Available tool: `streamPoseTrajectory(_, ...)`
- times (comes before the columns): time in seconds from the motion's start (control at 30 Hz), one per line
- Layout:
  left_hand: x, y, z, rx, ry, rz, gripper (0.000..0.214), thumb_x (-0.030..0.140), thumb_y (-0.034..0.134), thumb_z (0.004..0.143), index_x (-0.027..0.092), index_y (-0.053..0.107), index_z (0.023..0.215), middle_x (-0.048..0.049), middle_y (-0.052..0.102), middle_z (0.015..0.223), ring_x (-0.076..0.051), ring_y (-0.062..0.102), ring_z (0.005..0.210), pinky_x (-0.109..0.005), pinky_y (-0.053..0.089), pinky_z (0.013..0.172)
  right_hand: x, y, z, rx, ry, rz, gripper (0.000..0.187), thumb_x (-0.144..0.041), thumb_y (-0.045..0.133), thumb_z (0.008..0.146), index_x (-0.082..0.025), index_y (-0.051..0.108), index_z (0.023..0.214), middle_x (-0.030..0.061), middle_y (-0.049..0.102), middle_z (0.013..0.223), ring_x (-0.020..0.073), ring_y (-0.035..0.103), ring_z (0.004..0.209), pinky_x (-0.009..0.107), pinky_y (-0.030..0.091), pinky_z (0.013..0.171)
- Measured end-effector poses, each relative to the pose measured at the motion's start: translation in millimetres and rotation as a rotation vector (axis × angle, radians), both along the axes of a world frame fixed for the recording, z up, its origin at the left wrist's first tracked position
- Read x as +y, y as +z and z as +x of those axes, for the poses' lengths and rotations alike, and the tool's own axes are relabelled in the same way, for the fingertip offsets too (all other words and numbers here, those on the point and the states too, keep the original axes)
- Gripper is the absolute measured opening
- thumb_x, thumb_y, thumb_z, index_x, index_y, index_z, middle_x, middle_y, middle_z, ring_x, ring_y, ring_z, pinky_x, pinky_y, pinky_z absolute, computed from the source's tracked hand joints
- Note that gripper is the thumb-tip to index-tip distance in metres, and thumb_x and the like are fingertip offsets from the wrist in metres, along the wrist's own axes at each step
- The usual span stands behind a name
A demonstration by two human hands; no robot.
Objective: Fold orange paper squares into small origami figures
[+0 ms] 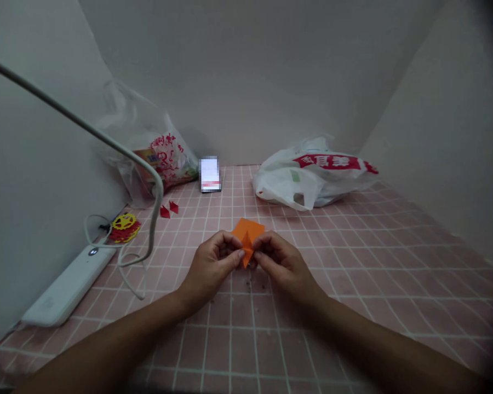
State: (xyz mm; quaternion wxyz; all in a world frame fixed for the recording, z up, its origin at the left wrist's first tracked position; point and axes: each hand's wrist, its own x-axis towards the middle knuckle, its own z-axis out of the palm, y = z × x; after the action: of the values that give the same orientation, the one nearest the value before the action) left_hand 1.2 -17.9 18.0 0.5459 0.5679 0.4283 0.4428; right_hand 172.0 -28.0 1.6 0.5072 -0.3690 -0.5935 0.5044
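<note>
A folded piece of orange origami paper (247, 227) is held up over the pink checked surface, in the middle of the view. My left hand (213, 260) pinches its left side between thumb and fingers. On the opposite side my right hand (281, 260) grips the paper the same way, its fingers closed. The far part of the paper is broad, while a narrow pointed flap hangs down between my thumbs. Creases run toward that point. My curled fingers hide the paper's side edges.
A lit phone (210, 174) leans at the back. Plastic bags stand left (168, 156) and right (312, 175) of it. Two small red folded pieces (170, 209), yellow and red cut-outs (124, 227), a white power strip (69, 284) and a curved pale cable (158, 208) are at left.
</note>
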Motion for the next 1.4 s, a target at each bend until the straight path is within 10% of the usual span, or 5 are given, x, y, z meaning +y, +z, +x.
streamPoseTrajectory(0.43, -2.7, -3.9, -3.1, 0.267, -0.004, 0.371, 0.012, 0.014, 0.063, 0.084, 0.020, 0.055, 0.092, 0.0010, 0.060, 0.083, -0.012, 0.060, 0.074, -0.025, 0.050, 0.071, 2.6, 0.3, -1.3, 0.229, 0.060, -0.265, 0.018, -0.035, 0.069, 0.082, -0.021, 0.059, 0.088, -0.0028, 0.061, 0.074, 0.0100, 0.057, 0.059, 0.024, 0.046, 0.057)
streamPoseTrajectory(0.93, 1.5, 0.0, 0.9, -0.057, -0.075, -0.151, 0.022, 0.029, 0.072, 0.077, 0.015, 0.061, 0.091, 0.0013, 0.063, 0.073, -0.011, 0.058, 0.065, -0.024, 0.047, 0.064, -0.7, 6.4, 1.1, -0.158, -0.060, -0.061, 0.020, -0.032, 0.058, 0.087, -0.018, 0.059, 0.072, -0.0010, 0.056, 0.065, 0.0125, 0.050, 0.058, 0.026, 0.038, 0.055)
streamPoseTrajectory(1.4, 1.7, 1.9, 2.0, 0.024, -0.051, -0.076, 0.022, 0.034, 0.068, 0.079, 0.015, 0.064, 0.068, 0.0013, 0.060, 0.061, -0.011, 0.052, 0.057, -0.024, 0.042, 0.060, -0.4, 0.7, 0.2, -0.058, 0.009, -0.187, 0.025, -0.040, 0.059, 0.089, -0.020, 0.057, 0.075, -0.0013, 0.057, 0.065, 0.0119, 0.050, 0.054, 0.024, 0.039, 0.050)
